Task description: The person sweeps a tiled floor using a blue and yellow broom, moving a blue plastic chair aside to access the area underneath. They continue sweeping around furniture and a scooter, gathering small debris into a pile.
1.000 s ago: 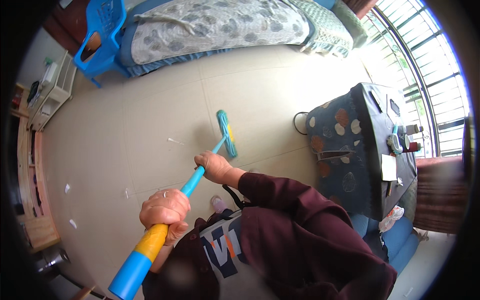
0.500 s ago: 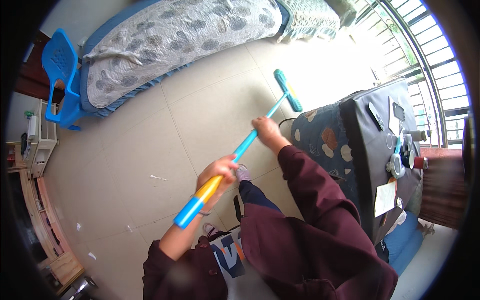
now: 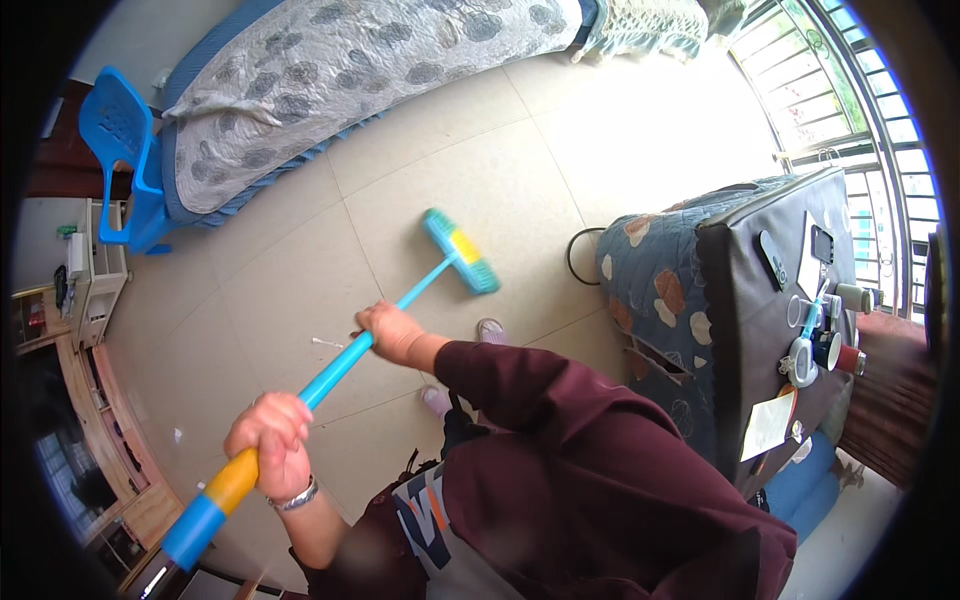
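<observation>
A broom [image 3: 335,378] slants across the floor in front of me, its handle turquoise with a yellow and blue end. My left hand [image 3: 270,440], with a silver bracelet at the wrist, is wrapped round the handle just above the yellow part. Farther down, my right hand [image 3: 392,333] grips the turquoise shaft. The green and yellow broom head [image 3: 461,252] is slightly blurred over the pale tiles, left of the covered table; I cannot tell whether it touches them. A small white scrap [image 3: 327,343] lies beside the shaft.
At the right stands a table with a dark cover [image 3: 735,300], holding a phone, cups and paper. A bed [image 3: 350,75] with a patterned spread runs along the back. A blue plastic chair [image 3: 118,130] stands at its left end. Shelves [image 3: 95,275] line the left side.
The broom head has swung left and nearer, from beside the table to the middle of the floor. Both hands have moved left with the handle, still gripping it.
</observation>
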The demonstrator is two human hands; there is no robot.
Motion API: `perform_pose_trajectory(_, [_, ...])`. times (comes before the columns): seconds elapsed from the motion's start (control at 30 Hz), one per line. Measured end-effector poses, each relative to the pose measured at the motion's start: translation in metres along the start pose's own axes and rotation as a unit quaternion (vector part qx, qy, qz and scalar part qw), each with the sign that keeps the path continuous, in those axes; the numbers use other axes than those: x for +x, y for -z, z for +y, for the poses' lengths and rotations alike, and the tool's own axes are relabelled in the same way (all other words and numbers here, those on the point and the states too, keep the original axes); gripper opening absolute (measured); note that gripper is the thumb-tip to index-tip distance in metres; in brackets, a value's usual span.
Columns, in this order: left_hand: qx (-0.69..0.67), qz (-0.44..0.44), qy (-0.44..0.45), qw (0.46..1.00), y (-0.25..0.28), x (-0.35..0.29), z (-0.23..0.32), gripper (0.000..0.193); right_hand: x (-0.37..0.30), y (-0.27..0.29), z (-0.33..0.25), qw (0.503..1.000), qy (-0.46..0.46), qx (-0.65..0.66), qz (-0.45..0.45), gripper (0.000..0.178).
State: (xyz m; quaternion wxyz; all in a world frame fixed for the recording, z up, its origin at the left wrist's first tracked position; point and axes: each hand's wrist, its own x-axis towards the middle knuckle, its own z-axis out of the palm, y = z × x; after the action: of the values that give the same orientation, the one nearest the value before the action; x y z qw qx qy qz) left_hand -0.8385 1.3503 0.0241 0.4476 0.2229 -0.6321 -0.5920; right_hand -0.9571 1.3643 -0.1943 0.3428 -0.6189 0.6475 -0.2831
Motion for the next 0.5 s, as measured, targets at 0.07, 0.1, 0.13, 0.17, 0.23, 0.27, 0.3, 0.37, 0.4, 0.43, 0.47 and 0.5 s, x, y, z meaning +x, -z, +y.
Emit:
perform_pose_trajectory(0.07, [0.011, -0.030, -0.043, 0.999, 0.003, -0.001, 0.025, 0.028, -0.001, -0.002, -0.028, 0.996, 0.040, 0.039, -0.066, 0.022])
perform_pose_trajectory(0.1, [0.021, -0.063, -0.071, 0.995, 0.003, -0.002, 0.035, 0.029, -0.003, 0.001, -0.041, 0.996, 0.045, 0.051, -0.064, 0.023])
perform_pose_trajectory(0.13, [0.026, -0.097, -0.100, 0.990, 0.002, -0.003, 0.040, 0.029, -0.010, 0.007, -0.048, 0.995, 0.046, 0.059, -0.061, 0.025])
perform_pose_trajectory(0.17, [0.014, -0.134, -0.124, 0.983, -0.001, 0.000, 0.043, 0.032, -0.018, 0.011, -0.052, 0.995, 0.046, 0.067, -0.058, 0.026])
perform_pose_trajectory(0.23, [-0.028, -0.133, -0.119, 0.984, 0.004, -0.010, 0.052, 0.032, -0.038, 0.019, -0.061, 0.998, 0.044, 0.051, -0.002, 0.025])
perform_pose_trajectory(0.27, [-0.046, -0.131, -0.116, 0.984, 0.007, -0.016, 0.054, 0.032, -0.051, 0.025, -0.057, 0.997, 0.051, 0.051, 0.025, 0.023])
perform_pose_trajectory(0.3, [-0.081, -0.121, -0.108, 0.983, 0.009, -0.028, 0.046, 0.029, -0.065, 0.022, -0.045, 0.999, 0.012, 0.027, 0.022, 0.020])
perform_pose_trajectory(0.37, [-0.055, -0.097, -0.015, 0.994, 0.015, -0.059, 0.026, 0.025, -0.097, 0.007, -0.006, 0.998, 0.002, -0.028, 0.057, 0.019])
perform_pose_trajectory(0.4, [-0.055, -0.103, 0.020, 0.993, 0.019, -0.073, 0.013, 0.024, -0.110, -0.002, 0.015, 0.998, -0.018, -0.042, 0.047, 0.019])
perform_pose_trajectory(0.43, [-0.061, -0.109, 0.054, 0.991, 0.022, -0.088, -0.001, 0.022, -0.124, -0.012, 0.038, 0.997, -0.040, -0.055, 0.028, 0.019])
perform_pose_trajectory(0.47, [-0.064, -0.112, 0.075, 0.989, 0.023, -0.107, -0.013, 0.021, -0.137, -0.024, 0.059, 0.997, -0.053, -0.059, 0.008, 0.019])
perform_pose_trajectory(0.5, [-0.067, -0.115, 0.093, 0.987, 0.024, -0.125, -0.023, 0.020, -0.148, -0.039, 0.072, 0.996, -0.059, -0.062, -0.014, 0.019])
